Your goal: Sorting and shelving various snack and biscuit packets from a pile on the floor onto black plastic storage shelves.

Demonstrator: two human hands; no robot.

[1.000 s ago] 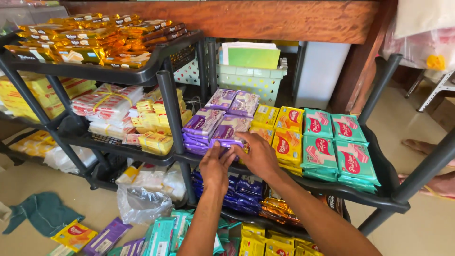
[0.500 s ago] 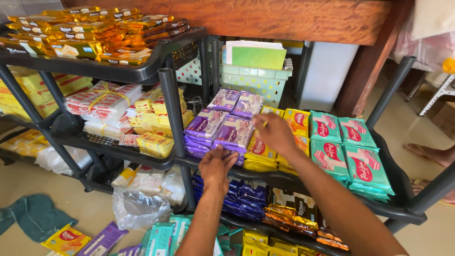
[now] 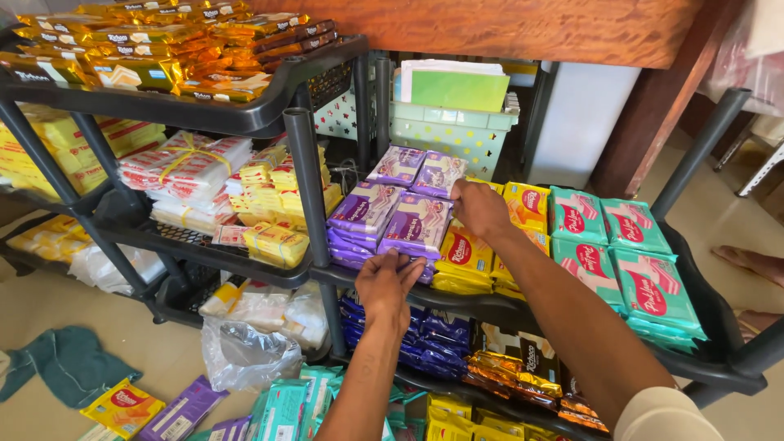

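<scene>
Purple wafer packs (image 3: 416,224) sit at shelf (image 3: 523,306) front edge, mid-frame, yellow packs (image 3: 465,257) tight alongside. Left hand (image 3: 390,286) fingers curled on stack front; right hand (image 3: 480,208) fingers flat on the stack's far side.

Two bare forearms, entering from the lower edge and narrowing toward the wrists. Left hand (image 3: 390,282) ungloved, without ring, watch or band; short, plain, unpainted nails on the fingers. Right hand (image 3: 482,208) likewise bare, no jewellery at wrist or knuckles. Left forearm uncovered along its whole visible length, no sleeve in view. Right arm bare from the wrist almost to the elbow, then capped by the pale cream-white short cloth sleeve (image 3: 670,416), soft and unpatterned, with a plain hem, showing only at the bottom right corner.
</scene>
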